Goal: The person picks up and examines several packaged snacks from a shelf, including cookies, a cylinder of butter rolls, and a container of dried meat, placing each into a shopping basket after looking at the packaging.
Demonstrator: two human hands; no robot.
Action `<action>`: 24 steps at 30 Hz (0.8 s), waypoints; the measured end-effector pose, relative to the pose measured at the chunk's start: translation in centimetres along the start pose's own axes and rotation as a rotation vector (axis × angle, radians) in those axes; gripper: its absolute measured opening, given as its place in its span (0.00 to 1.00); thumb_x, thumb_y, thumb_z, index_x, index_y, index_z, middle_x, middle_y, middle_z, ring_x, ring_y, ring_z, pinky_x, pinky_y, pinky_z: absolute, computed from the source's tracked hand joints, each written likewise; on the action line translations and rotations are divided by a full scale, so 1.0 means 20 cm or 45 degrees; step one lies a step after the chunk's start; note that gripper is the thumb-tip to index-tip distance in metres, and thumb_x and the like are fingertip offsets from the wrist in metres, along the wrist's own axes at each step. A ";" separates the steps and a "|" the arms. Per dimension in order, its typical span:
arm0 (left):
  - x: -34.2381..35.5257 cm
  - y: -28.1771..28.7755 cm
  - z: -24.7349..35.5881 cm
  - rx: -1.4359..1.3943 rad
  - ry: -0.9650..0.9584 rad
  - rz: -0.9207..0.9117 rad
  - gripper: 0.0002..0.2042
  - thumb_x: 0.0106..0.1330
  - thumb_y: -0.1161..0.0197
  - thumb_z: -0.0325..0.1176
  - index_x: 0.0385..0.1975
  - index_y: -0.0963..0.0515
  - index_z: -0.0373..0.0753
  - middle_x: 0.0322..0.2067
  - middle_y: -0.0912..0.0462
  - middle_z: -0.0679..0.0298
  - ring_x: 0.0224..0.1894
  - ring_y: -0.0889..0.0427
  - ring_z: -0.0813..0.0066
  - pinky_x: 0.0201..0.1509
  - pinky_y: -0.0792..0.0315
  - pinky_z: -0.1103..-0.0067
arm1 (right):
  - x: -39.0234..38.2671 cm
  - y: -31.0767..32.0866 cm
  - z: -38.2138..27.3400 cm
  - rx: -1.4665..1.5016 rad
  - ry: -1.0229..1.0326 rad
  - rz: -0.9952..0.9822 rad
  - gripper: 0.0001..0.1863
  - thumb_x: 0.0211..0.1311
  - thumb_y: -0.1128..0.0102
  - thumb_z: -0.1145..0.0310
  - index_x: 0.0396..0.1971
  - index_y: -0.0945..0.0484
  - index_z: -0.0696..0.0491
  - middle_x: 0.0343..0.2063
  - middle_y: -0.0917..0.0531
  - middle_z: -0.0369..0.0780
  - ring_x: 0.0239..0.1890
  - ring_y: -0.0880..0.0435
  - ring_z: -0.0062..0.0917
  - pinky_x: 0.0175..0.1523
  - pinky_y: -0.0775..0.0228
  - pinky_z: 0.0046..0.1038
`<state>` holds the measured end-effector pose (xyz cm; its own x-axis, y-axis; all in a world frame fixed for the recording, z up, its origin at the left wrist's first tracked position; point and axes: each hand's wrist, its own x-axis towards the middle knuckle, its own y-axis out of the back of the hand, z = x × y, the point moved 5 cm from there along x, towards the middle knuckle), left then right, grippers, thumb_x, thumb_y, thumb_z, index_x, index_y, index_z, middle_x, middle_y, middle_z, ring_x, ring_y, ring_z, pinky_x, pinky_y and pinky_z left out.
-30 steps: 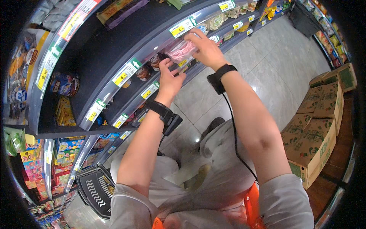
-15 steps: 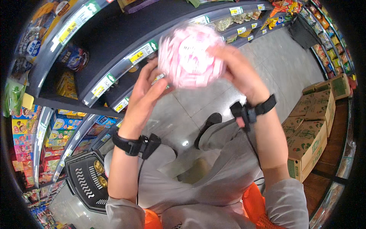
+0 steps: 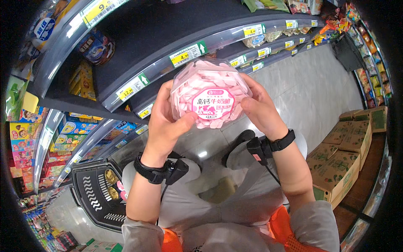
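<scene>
The left hand (image 3: 163, 119) and right hand (image 3: 261, 108) hold a tub (image 3: 205, 75) between them, over the floor (image 3: 302, 84) just in front of the shelf (image 3: 168, 27). The fingers curve around opposite sides, partly hidden, with both thumbs on the upper face, beside the label (image 3: 214, 103). The tub is clear, glossy, many-sided plastic, packed with pale pink, chunky pieces. The floor is smooth grey tile; matt cardboard boxes (image 3: 333, 166) stand right, a slotted black basket (image 3: 102, 211) lower left.
</scene>
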<state>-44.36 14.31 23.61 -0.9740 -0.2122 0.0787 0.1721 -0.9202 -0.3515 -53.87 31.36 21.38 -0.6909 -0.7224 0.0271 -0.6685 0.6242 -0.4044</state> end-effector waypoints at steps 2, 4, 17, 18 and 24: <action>0.01 -0.01 0.01 -0.036 0.013 -0.004 0.30 0.51 0.34 0.21 0.57 0.37 0.34 0.52 0.27 0.60 0.54 0.27 0.75 0.60 0.36 0.78 | 0.01 0.01 -0.02 0.101 0.025 -0.020 0.38 0.51 0.30 0.66 0.62 0.36 0.57 0.55 0.26 0.39 0.57 0.27 0.24 0.59 0.34 0.27; 0.01 -0.01 0.01 -0.105 0.052 -0.029 0.32 0.49 0.35 0.17 0.57 0.38 0.34 0.52 0.28 0.61 0.55 0.28 0.75 0.61 0.36 0.78 | 0.00 0.02 0.00 0.094 0.036 -0.033 0.38 0.50 0.29 0.67 0.62 0.36 0.57 0.55 0.26 0.39 0.56 0.26 0.24 0.58 0.33 0.27; 0.02 -0.01 -0.04 -0.101 0.068 0.013 0.34 0.52 0.33 0.19 0.61 0.37 0.35 0.55 0.28 0.63 0.58 0.29 0.76 0.63 0.37 0.77 | 0.00 0.06 -0.04 0.079 0.071 -0.027 0.40 0.44 0.29 0.79 0.62 0.35 0.57 0.56 0.25 0.42 0.54 0.23 0.27 0.55 0.28 0.27; 0.02 -0.01 -0.04 -0.127 0.153 0.036 0.32 0.54 0.33 0.22 0.61 0.37 0.34 0.54 0.26 0.62 0.56 0.27 0.76 0.61 0.35 0.78 | 0.02 0.07 -0.02 0.013 0.088 0.033 0.36 0.51 0.32 0.74 0.62 0.36 0.57 0.55 0.25 0.41 0.53 0.22 0.25 0.53 0.27 0.25; 0.00 0.01 -0.14 -0.264 0.570 0.136 0.23 0.70 0.45 0.42 0.58 0.33 0.32 0.50 0.22 0.59 0.49 0.20 0.75 0.53 0.25 0.77 | 0.01 0.04 0.00 -0.137 -0.229 0.059 0.27 0.64 0.42 0.54 0.56 0.30 0.56 0.32 0.20 0.30 0.22 0.33 0.07 0.22 0.49 0.14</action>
<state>-44.68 15.06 20.83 -0.9279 -0.0980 -0.3597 0.2858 -0.8066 -0.5174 -54.54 31.76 21.10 -0.6679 -0.7275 -0.1568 -0.6691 0.6793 -0.3014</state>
